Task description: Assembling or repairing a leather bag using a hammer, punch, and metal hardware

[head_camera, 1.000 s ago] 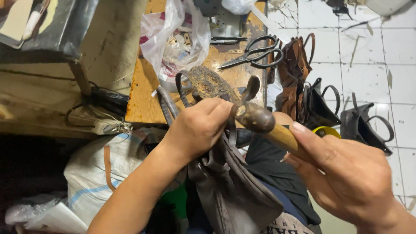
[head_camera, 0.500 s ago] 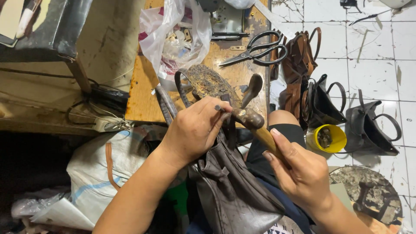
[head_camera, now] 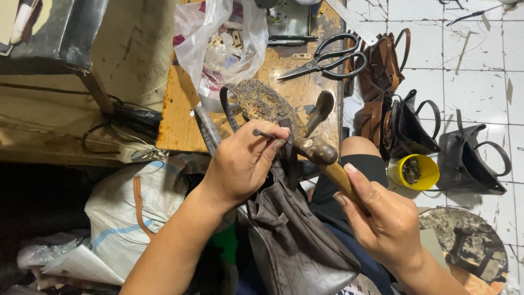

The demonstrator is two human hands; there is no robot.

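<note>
The dark leather bag [head_camera: 295,240] lies across the person's lap, its top edge up on a rusty iron last [head_camera: 267,104] at the bench [head_camera: 180,109] edge. It looks soft and floppy, likely best gripped along the stiffer seamed rim. The left hand [head_camera: 240,164] pins that rim and pinches a small nail [head_camera: 262,133] between the fingertips. The right hand [head_camera: 387,224] is closed round the wooden handle of a hammer [head_camera: 322,153], a heavy-headed, rigid tool. Since half a second ago the hammer head sits lower, nearer the nail, and the scissors [head_camera: 327,57] lie unmoved.
</note>
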